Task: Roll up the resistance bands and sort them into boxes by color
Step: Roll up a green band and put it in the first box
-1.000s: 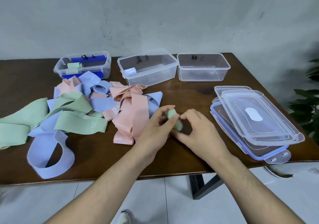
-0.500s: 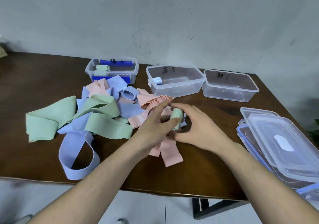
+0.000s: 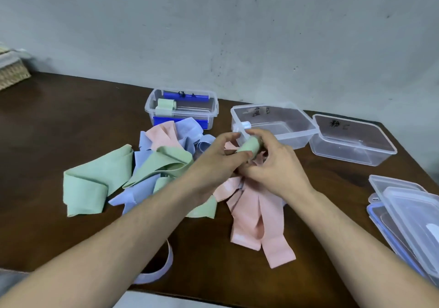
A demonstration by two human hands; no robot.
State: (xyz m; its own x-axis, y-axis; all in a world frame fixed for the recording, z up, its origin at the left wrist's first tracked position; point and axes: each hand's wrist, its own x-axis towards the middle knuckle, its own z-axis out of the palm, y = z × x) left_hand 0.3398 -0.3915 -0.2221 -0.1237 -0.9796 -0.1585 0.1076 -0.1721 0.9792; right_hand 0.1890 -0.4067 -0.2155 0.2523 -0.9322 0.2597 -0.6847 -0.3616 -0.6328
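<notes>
Head view: the rolled green band (image 3: pixel 250 146) sits mid-frame between both hands — left hand (image 3: pixel 217 158) pinches its lower end, right hand (image 3: pixel 273 165) curls round the upper end. It's held above the loose pile of bands (image 3: pixel 166 165). The three clear boxes (image 3: pixel 273 122) behind have handwritten marker labels, too blurry to read — maybe a "B" on the middle one.

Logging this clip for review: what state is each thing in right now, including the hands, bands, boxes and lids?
left hand: grips green roll
right hand: grips green roll
green roll: rolled, held above table
left box: open, holds green rolls
middle box: open, one pale roll inside
right box: open
loose bands: unrolled, heaped
lids: off, stacked
</notes>
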